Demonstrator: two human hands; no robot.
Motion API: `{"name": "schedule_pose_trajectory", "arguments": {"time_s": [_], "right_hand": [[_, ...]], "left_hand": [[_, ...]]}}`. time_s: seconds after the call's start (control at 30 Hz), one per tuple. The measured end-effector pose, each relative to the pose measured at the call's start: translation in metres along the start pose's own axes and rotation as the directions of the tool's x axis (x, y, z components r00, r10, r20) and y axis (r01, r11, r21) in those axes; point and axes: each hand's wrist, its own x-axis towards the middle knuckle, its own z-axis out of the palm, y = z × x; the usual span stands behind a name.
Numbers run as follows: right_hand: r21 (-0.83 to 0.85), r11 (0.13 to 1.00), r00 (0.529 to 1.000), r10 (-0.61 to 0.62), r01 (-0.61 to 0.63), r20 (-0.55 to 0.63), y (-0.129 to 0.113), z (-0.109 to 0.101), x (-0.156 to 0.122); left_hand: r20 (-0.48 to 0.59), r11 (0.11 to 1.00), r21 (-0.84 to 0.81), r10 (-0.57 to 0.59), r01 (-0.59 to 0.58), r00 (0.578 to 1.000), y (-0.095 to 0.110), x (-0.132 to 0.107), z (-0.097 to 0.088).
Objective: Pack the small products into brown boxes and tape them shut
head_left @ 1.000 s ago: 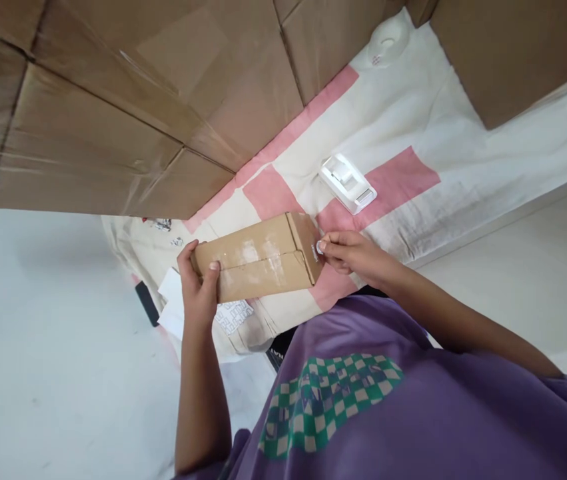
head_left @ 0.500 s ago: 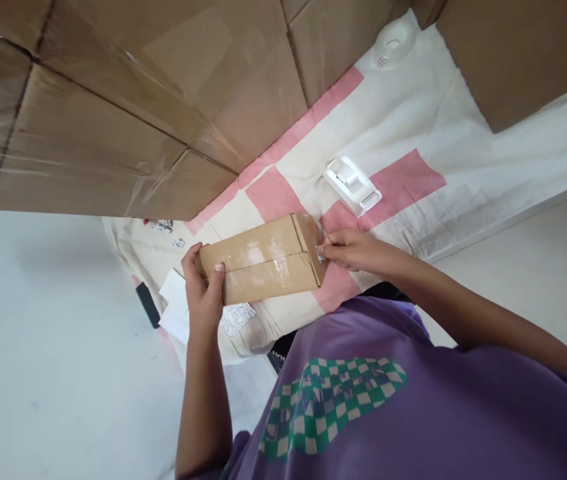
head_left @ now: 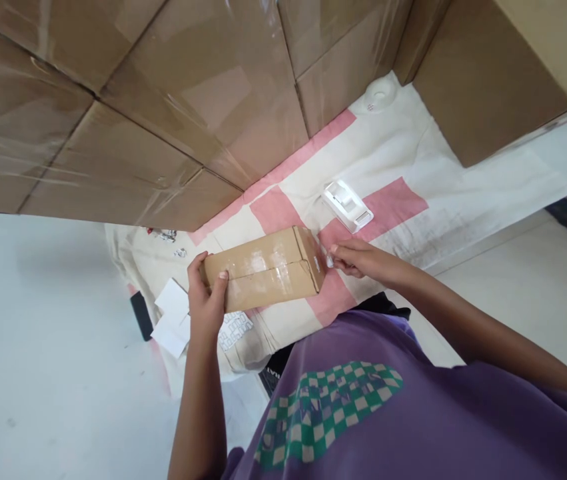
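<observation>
A small brown cardboard box is tilted above the cloth, with shiny clear tape across its top seam. My left hand grips its left end, the thumb on top and the fingers around the far side. Just off the box's right end, my right hand is pinched on a bit of clear tape. Whether this tape still touches the box end is hard to make out. A white tape dispenser lies on the cloth beyond my right hand.
Large taped cartons form a wall at the back, and another carton stands at the right. A white round object sits between them. White papers, a black object and foil scraps lie on the left.
My right hand has drawn slightly away from the box's right end with the clear tape. My left hand keeps its grip on the box. The view has shifted a little.
</observation>
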Motion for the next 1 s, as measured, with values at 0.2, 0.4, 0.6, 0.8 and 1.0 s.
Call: {"name": "schedule_pose_trajectory", "arguments": {"time_s": [0.2,0.4,0.6,0.8,1.0], "right_hand": [[-0.016,0.999,0.997,-0.046,0.047,0.065,0.003,0.013,0.009],[-0.054,0.998,0.998,-0.014,0.018,0.065,-0.006,0.015,0.013],[-0.270,0.961,0.999,0.054,-0.052,0.001,-0.008,0.005,0.016],[-0.200,0.979,0.998,0.052,-0.044,0.037,0.011,0.003,0.021],[-0.244,0.918,0.940,-0.336,0.313,-0.059,0.018,0.000,0.006]], "left_hand": [[-0.006,1.000,-0.002,0.012,-0.012,1.000,0.001,0.000,0.000],[-0.003,1.000,-0.009,-0.012,0.012,1.000,0.002,-0.001,0.001],[-0.007,1.000,-0.018,-0.026,0.026,1.000,0.002,0.001,0.001],[-0.034,0.999,0.009,-0.034,0.034,0.999,0.000,-0.001,0.002],[-0.025,1.000,0.000,-0.024,0.024,0.999,-0.001,0.000,0.003]]}}
